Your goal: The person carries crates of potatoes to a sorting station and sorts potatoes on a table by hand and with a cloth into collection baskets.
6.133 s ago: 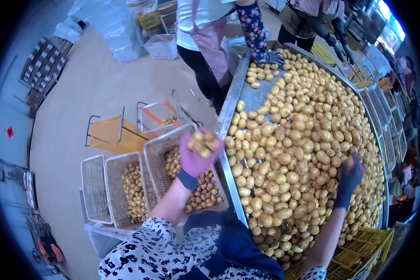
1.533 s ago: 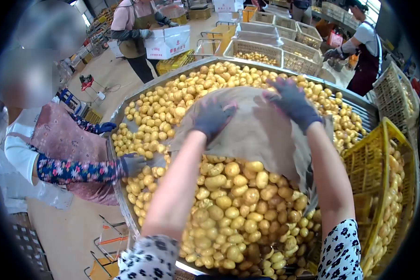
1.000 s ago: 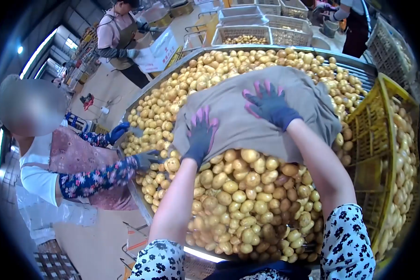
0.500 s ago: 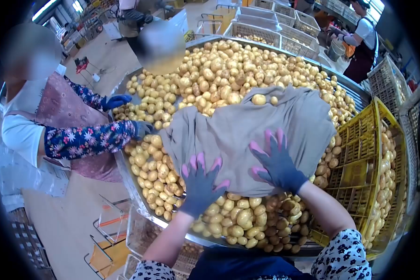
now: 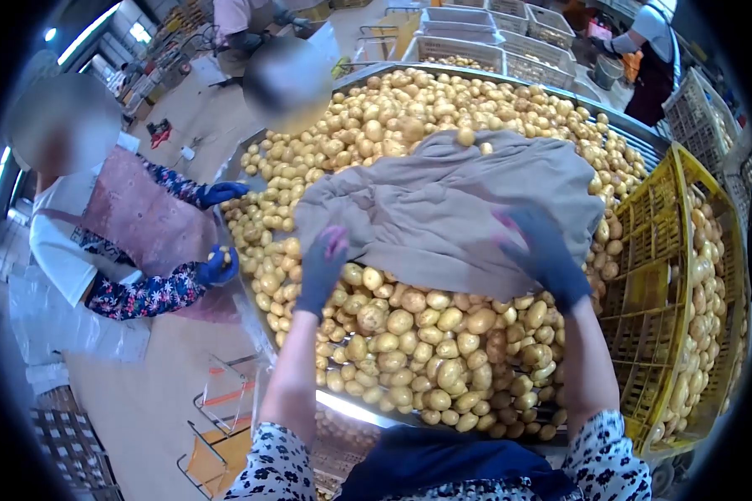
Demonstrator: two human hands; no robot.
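Observation:
A grey-brown cloth (image 5: 443, 209) lies rumpled over a heap of potatoes (image 5: 426, 342) on a metal-edged sorting table. My left hand (image 5: 323, 267), in a dark glove with pink fingertips, is at the cloth's left front edge; its fingers are curled together on the fabric. At the cloth's right side is my right hand (image 5: 543, 250), gloved alike, its fingers against the fabric and smeared by motion. Two loose potatoes rest by the cloth's far edge.
A yellow crate (image 5: 643, 292) of potatoes leans at the right. White crates (image 5: 459, 52) stand behind the table. At the left, a co-worker with blue gloves (image 5: 217, 265) holds a potato. Other people are farther back. A metal-framed stand (image 5: 217, 455) is below left.
The cloth's front edge has moved away from me, uncovering potatoes. My hands have moved farther apart, and the left fingers have curled. The co-worker's nearer hand has drawn back from the heap.

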